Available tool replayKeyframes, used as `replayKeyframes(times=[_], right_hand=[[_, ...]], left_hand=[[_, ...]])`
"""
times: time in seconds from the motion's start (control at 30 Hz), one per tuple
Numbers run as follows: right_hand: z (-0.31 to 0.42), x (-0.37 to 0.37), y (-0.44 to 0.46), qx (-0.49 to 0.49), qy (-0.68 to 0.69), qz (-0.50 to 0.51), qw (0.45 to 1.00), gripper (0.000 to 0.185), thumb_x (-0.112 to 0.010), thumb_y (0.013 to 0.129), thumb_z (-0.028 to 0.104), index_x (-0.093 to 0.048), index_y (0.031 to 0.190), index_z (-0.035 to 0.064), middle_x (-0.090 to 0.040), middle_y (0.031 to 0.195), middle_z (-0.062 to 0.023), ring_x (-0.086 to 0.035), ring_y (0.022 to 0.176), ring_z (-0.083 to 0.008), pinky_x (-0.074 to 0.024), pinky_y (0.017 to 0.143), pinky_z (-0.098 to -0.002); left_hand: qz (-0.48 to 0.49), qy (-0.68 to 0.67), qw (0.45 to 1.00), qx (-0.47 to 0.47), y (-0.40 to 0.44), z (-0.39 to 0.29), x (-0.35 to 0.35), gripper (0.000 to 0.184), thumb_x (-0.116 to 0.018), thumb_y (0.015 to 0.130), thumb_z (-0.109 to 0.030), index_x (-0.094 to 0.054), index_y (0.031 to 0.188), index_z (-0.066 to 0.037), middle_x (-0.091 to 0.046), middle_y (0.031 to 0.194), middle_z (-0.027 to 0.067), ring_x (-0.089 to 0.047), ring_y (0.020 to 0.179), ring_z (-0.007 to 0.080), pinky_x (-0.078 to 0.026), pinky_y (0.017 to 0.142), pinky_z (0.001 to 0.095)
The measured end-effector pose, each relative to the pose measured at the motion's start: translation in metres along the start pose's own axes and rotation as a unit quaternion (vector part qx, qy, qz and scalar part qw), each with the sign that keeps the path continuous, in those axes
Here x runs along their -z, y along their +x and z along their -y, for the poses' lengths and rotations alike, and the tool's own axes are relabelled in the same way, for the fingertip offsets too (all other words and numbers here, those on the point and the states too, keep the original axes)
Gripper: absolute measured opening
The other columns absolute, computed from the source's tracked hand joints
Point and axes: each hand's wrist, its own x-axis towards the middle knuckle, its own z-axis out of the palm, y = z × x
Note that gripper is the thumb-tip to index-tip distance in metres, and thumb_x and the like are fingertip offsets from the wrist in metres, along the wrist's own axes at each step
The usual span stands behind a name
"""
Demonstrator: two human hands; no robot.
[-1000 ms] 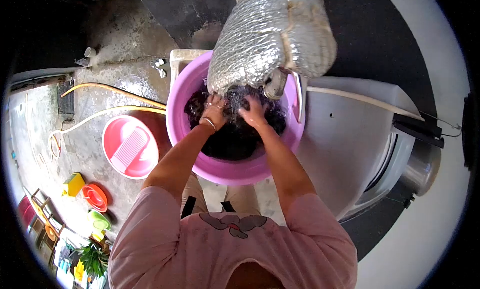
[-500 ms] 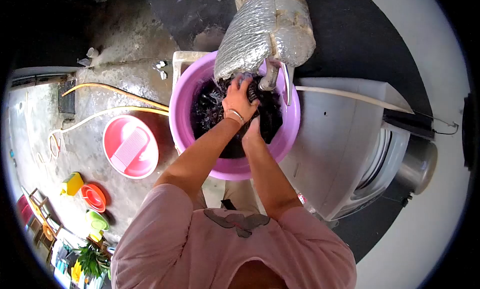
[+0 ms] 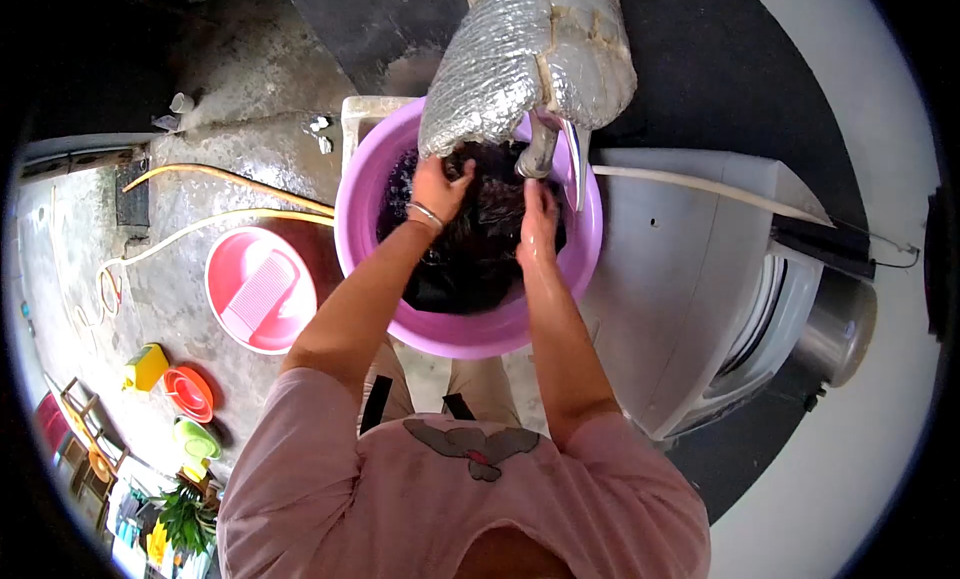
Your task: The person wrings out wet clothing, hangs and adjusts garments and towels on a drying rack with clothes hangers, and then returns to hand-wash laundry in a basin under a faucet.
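A purple basin [image 3: 350, 204] holds dark water and a dark wet cloth [image 3: 462, 279]. At the basin's far left side, my left hand [image 3: 437, 191], with a bracelet at its wrist, has thumb and fingers bent around a bit of the cloth; the foil wrap partly hides its fingertips. My right hand [image 3: 538, 224] is at the right side, just below the metal tap [image 3: 538, 157], its wet fingers stretched out along the cloth's edge. The cloth spreads between both hands.
Foil-wrapped pipework [image 3: 530, 54] hangs over the basin's far edge. On the left floor are a pink basin [image 3: 220, 269] with a washboard [image 3: 262, 297], a yellow hose [image 3: 235, 219], and a red basin [image 3: 190, 394]. To the right lies a grey-white appliance [image 3: 660, 279].
My hands were together over the dark bundle in the middle. They have moved apart, left hand leftward and right hand rightward and up towards the tap. The cloth is more spread out.
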Motion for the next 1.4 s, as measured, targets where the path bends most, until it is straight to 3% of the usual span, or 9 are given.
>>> replayKeyframes(times=[0.1, 0.2, 0.67, 0.8, 0.87, 1.03, 1.2, 1.23, 1.4], right_hand=[[-0.037, 0.016, 0.039, 0.335, -0.381, -0.07, 0.859, 0.045, -0.06, 0.085, 0.03, -0.048, 0.119, 0.0036, -0.05, 0.111, -0.02, -0.046, 0.106, -0.0371, -0.0369, 0.092, -0.0451], [-0.075, 0.013, 0.031, 0.382, -0.577, 0.041, 0.721, 0.063, -0.065, 0.078, 0.019, -0.038, 0.135, 0.0153, -0.033, 0.134, -0.0199, -0.034, 0.122, -0.0389, -0.0298, 0.1, -0.049], [-0.154, 0.014, 0.105, 0.273, -0.669, 0.061, 0.689, 0.029, -0.051, 0.087, 0.032, -0.061, 0.106, 0.0122, -0.06, 0.093, -0.0135, -0.058, 0.088, -0.0333, -0.0452, 0.08, -0.0461], [-0.114, 0.021, 0.091, 0.059, -0.035, 0.083, 0.994, 0.029, -0.057, 0.083, 0.031, -0.06, 0.109, 0.018, -0.061, 0.106, -0.0043, -0.056, 0.101, -0.0257, -0.0437, 0.088, -0.0408], [-0.088, 0.018, 0.081, -0.201, 0.34, 0.156, 0.905, 0.034, -0.054, 0.087, 0.039, -0.059, 0.111, 0.0142, -0.058, 0.112, -0.0041, -0.054, 0.104, -0.0238, -0.0445, 0.088, -0.0403], [-0.05, 0.003, 0.025, -0.13, 0.409, 0.254, 0.867, 0.045, -0.043, 0.092, 0.044, -0.054, 0.116, 0.0076, -0.058, 0.111, -0.0079, -0.055, 0.102, -0.024, -0.0444, 0.09, -0.0402], [-0.09, -0.013, 0.028, -0.221, 0.401, 0.079, 0.885, 0.041, -0.043, 0.092, 0.039, -0.054, 0.117, 0.0075, -0.055, 0.118, -0.0092, -0.052, 0.108, -0.0233, -0.0367, 0.099, -0.0386], [-0.09, -0.018, 0.024, -0.262, 0.665, 0.184, 0.675, 0.04, -0.047, 0.09, 0.043, -0.055, 0.109, 0.0094, -0.056, 0.106, -0.0078, -0.054, 0.097, -0.0218, -0.0411, 0.089, -0.0364], [-0.116, 0.005, 0.049, -0.264, 0.638, 0.415, 0.593, 0.04, -0.05, 0.089, 0.04, -0.054, 0.116, 0.0103, -0.057, 0.111, -0.0075, -0.054, 0.099, -0.0232, -0.0395, 0.093, -0.0374]], left_hand=[[0.117, 0.083, 0.988, -0.057, -0.01, 0.028, 0.015, 0.058, -0.07, 0.077, -0.024, -0.043, 0.125, -0.006, -0.047, 0.121, 0.0197, -0.047, 0.111, 0.039, -0.04, 0.093, 0.0426], [0.239, 0.234, 0.94, -0.064, -0.038, 0.059, 0.011, 0.078, -0.069, 0.078, -0.036, -0.027, 0.139, -0.012, -0.038, 0.133, 0.0177, -0.042, 0.12, 0.0354, -0.037, 0.099, 0.0434], [0.182, 0.337, 0.924, 0.006, -0.046, 0.105, -0.043, 0.023, -0.058, 0.08, -0.017, -0.054, 0.1, -0.007, -0.057, 0.103, 0.016, -0.055, 0.1, 0.0338, -0.045, 0.086, 0.0418], [0.031, 0.119, 0.992, -0.002, -0.045, 0.039, -0.008, 0.037, -0.071, 0.067, -0.012, -0.057, 0.101, -0.008, -0.058, 0.113, 0.0197, -0.053, 0.106, 0.0377, -0.044, 0.09, 0.0398], [0.052, -0.036, 0.998, -0.03, -0.062, 0.005, -0.005, 0.032, -0.069, 0.067, -0.012, -0.058, 0.096, -0.008, -0.057, 0.118, 0.017, -0.05, 0.112, 0.0387, -0.04, 0.096, 0.043], [0.12, 0.03, 0.971, -0.204, -0.096, -0.106, -0.014, 0.033, -0.072, 0.065, -0.019, -0.056, 0.091, -0.007, -0.062, 0.106, 0.0166, -0.054, 0.106, 0.0368, -0.043, 0.089, 0.0481], [0.071, 0.098, 0.991, 0.062, -0.034, -0.056, -0.04, 0.037, -0.072, 0.064, -0.019, -0.054, 0.093, -0.006, -0.058, 0.092, 0.0148, -0.059, 0.071, 0.0392, -0.049, 0.062, 0.0454], [0.042, 0.078, 0.995, 0.043, -0.043, -0.074, -0.035, 0.037, -0.072, 0.065, -0.019, -0.053, 0.094, -0.007, -0.057, 0.092, 0.0157, -0.059, 0.076, 0.0388, -0.049, 0.066, 0.045], [0.031, 0.019, 0.996, -0.087, -0.068, -0.081, -0.038, 0.035, -0.074, 0.068, -0.024, -0.056, 0.091, -0.006, -0.059, 0.08, 0.0179, -0.06, 0.073, 0.0369, -0.049, 0.068, 0.0438]])
